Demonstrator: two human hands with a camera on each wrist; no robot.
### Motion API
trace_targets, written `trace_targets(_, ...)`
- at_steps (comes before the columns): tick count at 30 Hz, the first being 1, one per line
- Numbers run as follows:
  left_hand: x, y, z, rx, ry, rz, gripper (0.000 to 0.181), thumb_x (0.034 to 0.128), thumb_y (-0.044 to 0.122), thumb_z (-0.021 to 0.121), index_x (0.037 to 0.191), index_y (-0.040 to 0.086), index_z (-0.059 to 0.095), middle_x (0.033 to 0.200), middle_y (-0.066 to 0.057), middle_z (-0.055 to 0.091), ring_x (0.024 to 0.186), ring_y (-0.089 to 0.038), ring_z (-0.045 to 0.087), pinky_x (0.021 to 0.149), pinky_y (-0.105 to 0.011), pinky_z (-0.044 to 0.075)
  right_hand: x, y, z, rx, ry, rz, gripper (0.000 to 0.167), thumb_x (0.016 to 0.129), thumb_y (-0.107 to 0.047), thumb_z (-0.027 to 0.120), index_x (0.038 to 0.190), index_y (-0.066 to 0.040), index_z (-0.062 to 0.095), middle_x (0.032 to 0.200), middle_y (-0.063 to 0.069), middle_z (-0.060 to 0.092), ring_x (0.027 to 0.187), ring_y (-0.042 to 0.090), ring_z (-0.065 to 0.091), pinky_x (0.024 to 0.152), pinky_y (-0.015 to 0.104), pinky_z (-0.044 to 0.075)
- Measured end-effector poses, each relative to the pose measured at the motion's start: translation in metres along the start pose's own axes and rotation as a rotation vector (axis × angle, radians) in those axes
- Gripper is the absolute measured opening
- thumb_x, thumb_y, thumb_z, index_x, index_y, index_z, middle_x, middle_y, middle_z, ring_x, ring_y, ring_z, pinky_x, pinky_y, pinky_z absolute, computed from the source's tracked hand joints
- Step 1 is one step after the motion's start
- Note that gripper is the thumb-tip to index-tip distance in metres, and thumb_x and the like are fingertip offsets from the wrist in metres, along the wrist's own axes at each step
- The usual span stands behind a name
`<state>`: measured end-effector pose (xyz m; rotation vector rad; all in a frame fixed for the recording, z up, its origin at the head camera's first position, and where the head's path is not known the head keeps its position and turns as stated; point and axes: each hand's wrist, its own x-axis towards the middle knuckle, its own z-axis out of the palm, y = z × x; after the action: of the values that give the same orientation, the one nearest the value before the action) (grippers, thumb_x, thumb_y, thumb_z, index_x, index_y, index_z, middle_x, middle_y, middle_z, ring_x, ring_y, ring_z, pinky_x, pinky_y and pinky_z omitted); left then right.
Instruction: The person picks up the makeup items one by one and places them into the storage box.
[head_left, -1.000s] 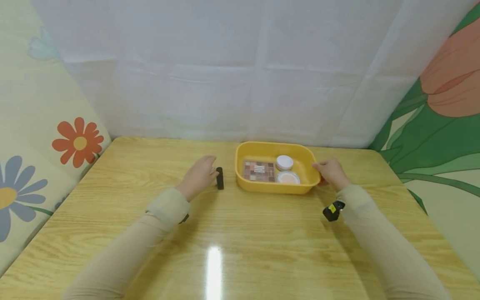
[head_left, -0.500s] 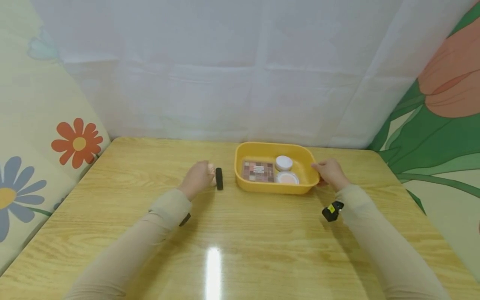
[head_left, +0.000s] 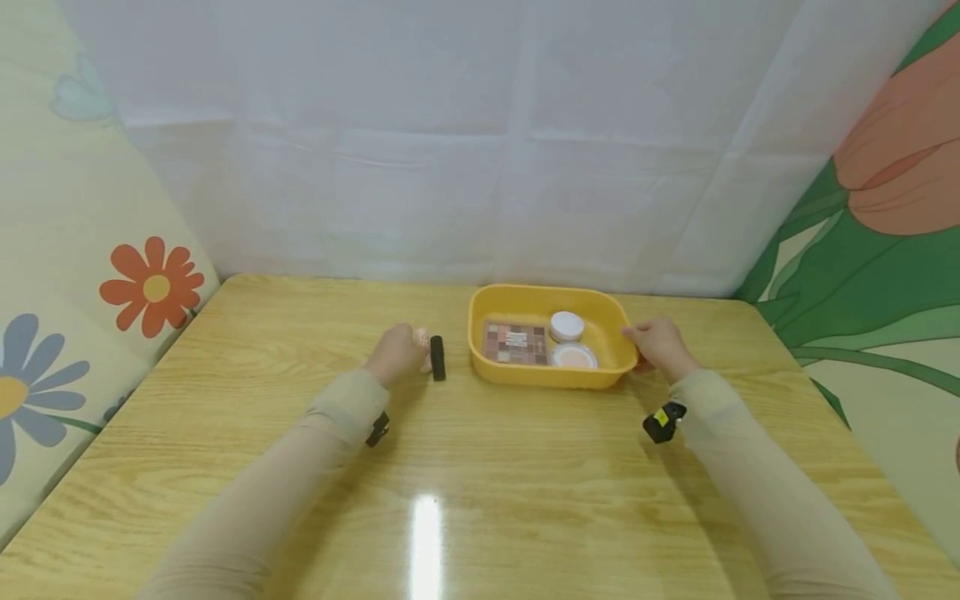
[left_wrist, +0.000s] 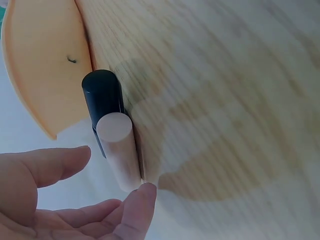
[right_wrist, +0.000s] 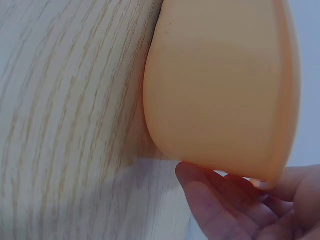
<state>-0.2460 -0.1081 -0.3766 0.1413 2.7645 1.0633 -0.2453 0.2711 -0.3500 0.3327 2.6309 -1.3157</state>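
Note:
Left of the yellow plastic basin (head_left: pixel 555 377), my left hand (head_left: pixel 396 354) is at a pale pink cylindrical tube (left_wrist: pixel 120 150). In the left wrist view its thumb stands apart from the tube, and one fingertip is at the tube's lower end. A black cylindrical tube (head_left: pixel 438 358) stands upright right beside the pink one, toward the basin. My right hand (head_left: pixel 662 346) pinches the basin's right end, thumb at the rim and fingers against the outer wall (right_wrist: pixel 220 100). Inside the basin lie an eyeshadow palette (head_left: pixel 516 343), a round white case (head_left: pixel 566 326) and a round clear-rimmed compact (head_left: pixel 574 357).
The wooden table (head_left: pixel 525 483) extends toward me in front of both hands. A white cloth (head_left: pixel 450 150) hangs behind its far edge. Flower-patterned cloths flank it on the left and right. Each wrist carries a small black camera.
My left hand has drawn back slightly to the left from the tubes, and more of the pink tube shows. My right hand and the basin have stayed in place.

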Motion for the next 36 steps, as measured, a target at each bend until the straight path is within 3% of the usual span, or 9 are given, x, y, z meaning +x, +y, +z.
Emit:
trace_targets(4,0.001,0.000,0.001,-0.016,0.001,-0.013,0.022,0.0936,0.002,0.048,0.072,0.004,0.051,0.077,-0.012,0.057,0.067,-0.021,0.051,0.058,-0.027,0.045,-0.001,0.000,0.000,-0.004,-0.001,-0.008,0.044,0.101,-0.014,0.048,0.125,0.024,0.047,0.082,0.016,0.062,0.057,0.010,0.060,0.058,0.034,0.060)
trace_targets(10,0.002,0.001,-0.001,-0.019,-0.015,-0.064,0.010,0.0909,0.000,0.050,0.084,-0.003,0.057,0.080,-0.012,0.055,0.065,-0.019,0.048,0.055,-0.024,0.044,-0.001,-0.001,0.000,-0.019,-0.002,-0.010,0.043,0.102,-0.014,0.047,0.125,0.023,0.047,0.087,0.020,0.063,0.059,0.011,0.061,0.059,0.034,0.060)
trace_targets(15,0.000,0.005,-0.002,-0.024,-0.006,-0.086,0.010,0.0917,0.001,0.051,0.092,-0.007,0.057,0.085,-0.014,0.056,0.070,-0.021,0.049,0.059,-0.026,0.046,0.001,-0.001,0.000,-0.028,-0.006,-0.011,0.044,0.102,-0.014,0.047,0.126,0.022,0.047,0.092,0.023,0.063,0.061,0.011,0.062,0.060,0.034,0.060)
trace_targets(24,0.004,0.009,0.003,-0.041,0.012,-0.081,0.029,0.0982,0.007,0.042,0.077,-0.001,0.059,0.077,-0.014,0.063,0.064,-0.020,0.050,0.062,-0.029,0.047,-0.001,0.002,-0.002,-0.031,-0.007,-0.022,0.044,0.102,-0.014,0.047,0.125,0.024,0.047,0.089,0.023,0.064,0.059,0.010,0.061,0.059,0.034,0.060)
trace_targets(30,0.009,0.009,0.005,0.044,0.027,-0.102,0.029,0.1021,0.013,0.042,0.093,-0.009,0.058,0.085,-0.018,0.060,0.070,-0.024,0.053,0.068,-0.034,0.053,0.000,0.002,-0.001,-0.026,-0.004,-0.023,0.044,0.102,-0.014,0.047,0.125,0.023,0.047,0.090,0.022,0.064,0.060,0.010,0.062,0.060,0.033,0.060)
trace_targets(36,0.014,0.005,0.005,-0.024,0.007,-0.144,0.019,0.0918,0.000,0.054,0.106,-0.013,0.055,0.091,-0.019,0.059,0.070,-0.022,0.055,0.061,-0.027,0.052,0.000,0.002,-0.001,-0.020,-0.006,-0.017,0.044,0.102,-0.014,0.047,0.125,0.024,0.047,0.089,0.021,0.064,0.059,0.010,0.062,0.059,0.032,0.060)
